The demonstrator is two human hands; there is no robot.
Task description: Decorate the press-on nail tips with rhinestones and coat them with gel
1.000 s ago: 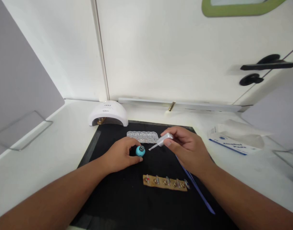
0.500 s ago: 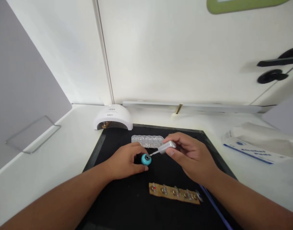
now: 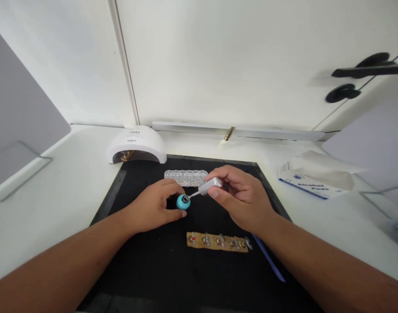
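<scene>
My left hand [image 3: 156,206] is closed around a small turquoise nail polish bottle [image 3: 182,203], whose dark neck faces up and to the right. In my right hand [image 3: 244,198] is the bottle's silver-grey cap with its brush [image 3: 208,186], pinched between thumb and fingers. The brush tip is at the mouth of the bottle. Behind both hands lies a clear compartment case [image 3: 186,177] with small shiny pieces in it. Nearer to me, a tan strip [image 3: 212,241] carries several clear nail tips on round mounts, one with a red spot.
A black mat [image 3: 137,269] covers the middle of the white table. At its back left stands a white nail lamp [image 3: 137,143]. A blue stick [image 3: 270,261] lies by my right forearm. To the right is an alcohol pads box [image 3: 313,180]; a gold tube [image 3: 229,133] rests at the back.
The whole view has shifted, so everything sits further left and higher in the picture. Both hands keep their holds, and the brush stays at the bottle's mouth.
</scene>
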